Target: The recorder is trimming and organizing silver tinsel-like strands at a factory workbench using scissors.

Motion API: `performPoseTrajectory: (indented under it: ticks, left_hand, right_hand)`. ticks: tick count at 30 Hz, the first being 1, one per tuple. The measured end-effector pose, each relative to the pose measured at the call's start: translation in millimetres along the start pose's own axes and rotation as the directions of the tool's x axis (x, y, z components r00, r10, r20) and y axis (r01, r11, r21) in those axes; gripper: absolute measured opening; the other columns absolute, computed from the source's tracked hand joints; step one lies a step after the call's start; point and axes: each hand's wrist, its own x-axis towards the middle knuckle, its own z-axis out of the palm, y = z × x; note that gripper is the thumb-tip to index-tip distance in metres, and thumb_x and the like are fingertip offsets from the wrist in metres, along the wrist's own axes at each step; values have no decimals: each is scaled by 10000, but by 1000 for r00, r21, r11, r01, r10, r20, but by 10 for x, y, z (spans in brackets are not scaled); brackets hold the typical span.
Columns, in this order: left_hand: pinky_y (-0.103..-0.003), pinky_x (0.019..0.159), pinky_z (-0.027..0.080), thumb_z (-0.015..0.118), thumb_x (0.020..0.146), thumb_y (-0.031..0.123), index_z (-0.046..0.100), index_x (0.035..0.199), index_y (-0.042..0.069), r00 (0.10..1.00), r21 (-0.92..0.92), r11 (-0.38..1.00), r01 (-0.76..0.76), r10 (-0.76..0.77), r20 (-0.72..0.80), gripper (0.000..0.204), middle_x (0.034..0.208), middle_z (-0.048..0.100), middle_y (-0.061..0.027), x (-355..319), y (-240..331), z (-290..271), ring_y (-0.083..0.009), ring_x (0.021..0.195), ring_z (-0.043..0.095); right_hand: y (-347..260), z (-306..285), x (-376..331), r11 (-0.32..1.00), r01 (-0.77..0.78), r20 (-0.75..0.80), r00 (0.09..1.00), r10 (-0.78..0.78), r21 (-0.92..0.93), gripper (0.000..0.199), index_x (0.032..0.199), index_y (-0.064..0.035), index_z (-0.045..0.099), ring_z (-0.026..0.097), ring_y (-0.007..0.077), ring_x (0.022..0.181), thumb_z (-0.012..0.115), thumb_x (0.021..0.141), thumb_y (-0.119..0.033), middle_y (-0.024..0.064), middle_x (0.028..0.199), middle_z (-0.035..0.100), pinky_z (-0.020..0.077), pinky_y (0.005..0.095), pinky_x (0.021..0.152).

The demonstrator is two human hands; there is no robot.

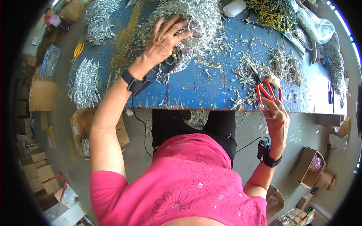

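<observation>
My left hand (163,44) lies with its fingers spread on a big heap of silver tinsel-like strands (200,28) at the table's far middle. Near the table's front edge on the right, my right hand (276,113) has its fingers curled at the handles of red-handled scissors (268,88). The dark blades point away and to the left, with the handles spread apart. Loose silver clippings (247,71) lie around the blades. How far the fingers pass through the handle loops is partly hidden.
The blue worktable (151,98) also bears silver strand bundles (86,81) at left, yellow-handled scissors (78,50), a white oval object (234,8), gold and green strands (273,13) and a clear plastic bag (322,30). Cardboard boxes (310,165) stand on the floor.
</observation>
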Motion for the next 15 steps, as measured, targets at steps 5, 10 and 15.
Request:
performPoseTrajectory:
  ticks: [5, 10, 15]
  left_hand:
    - [-509, 1131, 160, 654, 758, 61, 520, 1301, 228, 990, -213, 973, 87, -61, 123, 584, 1496, 289, -108, -134, 164, -466, -269, 1390, 245]
    - [-302, 747, 479, 699, 799, 107, 627, 1110, 98, 952, -838, 518, 173, -305, 8, 320, 934, 620, -48, -191, 1122, -1010, -191, 840, 597]
    - [-286, 674, 475, 710, 800, 82, 638, 1055, 61, 977, -960, 220, 172, -164, 138, 266, 889, 607, -68, -218, 1531, -977, -175, 762, 587]
  right_hand:
    - [-93, 124, 3, 901, -269, -25, 955, 294, 339, 213, 997, -49, 668, 561, 148, 627, 690, 789, -82, 55, 799, 619, 453, 284, 589]
    - [-646, 388, 70, 581, -360, 233, 930, 283, 730, 142, 940, -34, 689, 606, 112, 651, 667, 845, -138, 56, 769, 662, 469, 269, 570]
    - [-914, 518, 146, 745, -89, 216, 973, -75, 661, 115, 850, -31, 624, 613, 352, 711, 662, 828, -137, 146, 756, 596, 478, 397, 595]
